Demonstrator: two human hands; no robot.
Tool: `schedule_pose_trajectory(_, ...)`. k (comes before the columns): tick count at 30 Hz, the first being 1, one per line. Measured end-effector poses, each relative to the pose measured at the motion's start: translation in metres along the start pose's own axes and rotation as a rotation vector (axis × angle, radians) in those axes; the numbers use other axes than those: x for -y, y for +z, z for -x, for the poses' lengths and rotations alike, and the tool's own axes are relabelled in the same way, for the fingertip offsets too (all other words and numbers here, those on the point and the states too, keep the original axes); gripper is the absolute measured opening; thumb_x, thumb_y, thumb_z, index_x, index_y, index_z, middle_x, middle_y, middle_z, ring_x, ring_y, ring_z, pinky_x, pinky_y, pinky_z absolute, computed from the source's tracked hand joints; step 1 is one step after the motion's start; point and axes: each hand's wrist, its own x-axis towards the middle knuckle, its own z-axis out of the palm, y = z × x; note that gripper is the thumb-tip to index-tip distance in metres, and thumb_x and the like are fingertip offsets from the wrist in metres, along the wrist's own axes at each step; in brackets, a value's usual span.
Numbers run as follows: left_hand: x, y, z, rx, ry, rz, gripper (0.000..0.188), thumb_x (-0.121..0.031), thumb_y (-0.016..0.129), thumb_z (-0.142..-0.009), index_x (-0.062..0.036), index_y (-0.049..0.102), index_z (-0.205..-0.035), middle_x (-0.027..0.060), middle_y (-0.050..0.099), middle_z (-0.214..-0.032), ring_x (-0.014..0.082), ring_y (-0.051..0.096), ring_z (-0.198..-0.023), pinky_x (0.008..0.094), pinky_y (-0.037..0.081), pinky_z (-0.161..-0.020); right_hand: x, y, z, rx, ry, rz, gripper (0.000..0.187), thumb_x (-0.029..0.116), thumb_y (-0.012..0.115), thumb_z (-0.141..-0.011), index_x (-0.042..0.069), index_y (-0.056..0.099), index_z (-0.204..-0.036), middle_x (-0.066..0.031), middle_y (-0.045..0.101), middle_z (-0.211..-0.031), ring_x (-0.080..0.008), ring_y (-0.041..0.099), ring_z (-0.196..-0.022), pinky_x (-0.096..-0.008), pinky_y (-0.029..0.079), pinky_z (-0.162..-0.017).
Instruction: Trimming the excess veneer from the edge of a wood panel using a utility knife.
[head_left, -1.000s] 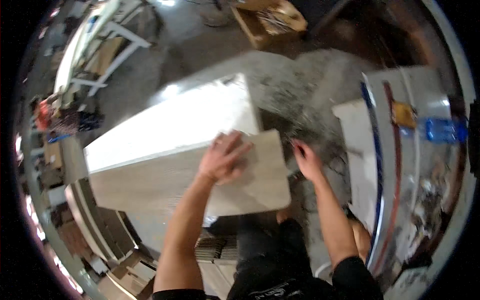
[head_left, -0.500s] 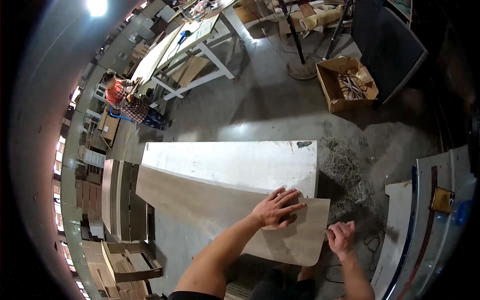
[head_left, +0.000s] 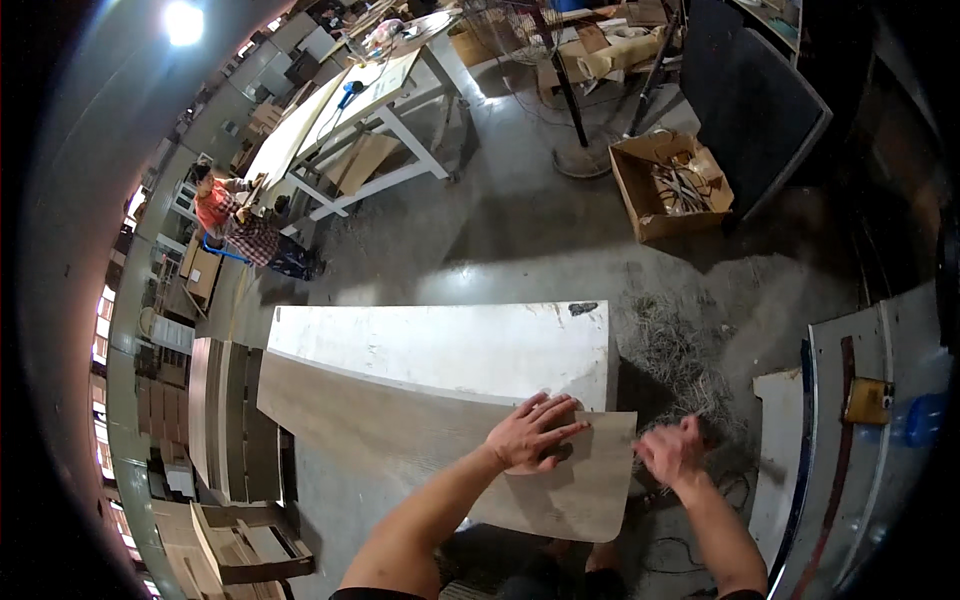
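A brown wood-grain panel (head_left: 450,420) with a rounded near corner lies on a white-topped workbench (head_left: 450,335), overhanging its near side. My left hand (head_left: 530,437) rests flat on the panel near its right end, fingers spread. Just beside the panel's right edge is my right hand (head_left: 672,452), slightly blurred, with its fingers curled in. Whatever those fingers may hold is hidden. I cannot tell whether they touch the edge.
Thin shavings (head_left: 675,345) litter the floor right of the bench. Beyond stand a cardboard box (head_left: 640,205) of scraps and a dark board (head_left: 750,105). Stacked panels (head_left: 225,420) stand at left. A co-worker (head_left: 240,225) is at a far white table (head_left: 385,85).
My right hand has moved up along the panel's right edge, toward its far corner. My left hand stays pressed on the panel. The whole view has shifted slightly.
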Motion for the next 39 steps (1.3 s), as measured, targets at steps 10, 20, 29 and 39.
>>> schedule_pose_trajectory(10,0.005,0.004,0.001,-0.034,0.001,0.048,0.067,-0.043,0.053,-0.093,-0.0310,0.036,-0.158,0.0139,0.032,-0.163,0.0308,0.031,-0.151,0.0519,0.018,-0.126,-0.007,-0.011,-0.016,-0.069,-0.049,-0.142,0.025,0.027,0.069,-0.090,0.014,0.064,-0.070,-0.0049,0.065,-0.067,-0.0265,0.063,-0.066,-0.0454,0.038,-0.079)
schedule_pose_trajectory(20,0.003,0.014,-0.001,-0.044,0.026,0.071,0.068,-0.044,0.054,-0.088,-0.0282,0.043,-0.154,0.0139,0.036,-0.161,0.0331,0.035,-0.149,0.0551,0.023,-0.123,-0.013,-0.012,-0.051,-0.114,0.280,-0.135,0.019,0.026,0.060,-0.102,0.008,0.066,-0.099,-0.0125,0.072,-0.087,-0.0335,0.068,-0.080,-0.0481,0.046,-0.080)
schedule_pose_trajectory(29,0.013,0.005,-0.002,-0.125,0.008,0.036,0.067,-0.037,0.065,-0.077,-0.0263,0.055,-0.143,0.0148,0.046,-0.153,0.0337,0.043,-0.143,0.0542,0.028,-0.121,0.005,-0.026,-0.032,-0.141,0.167,-0.369,0.032,0.010,0.057,-0.100,0.012,0.062,-0.132,-0.0084,0.067,-0.103,-0.0305,0.065,-0.092,-0.0406,0.049,-0.084)
schedule_pose_trajectory(39,0.003,0.014,-0.001,-0.097,-0.014,0.033,0.071,-0.031,0.065,-0.074,-0.0259,0.055,-0.144,0.0145,0.044,-0.155,0.0338,0.042,-0.144,0.0522,0.026,-0.123,0.028,-0.012,-0.009,-0.190,0.072,-0.143,0.031,0.003,0.066,-0.084,0.021,0.075,-0.108,-0.0005,0.066,-0.100,-0.0225,0.063,-0.102,-0.0430,0.042,-0.100)
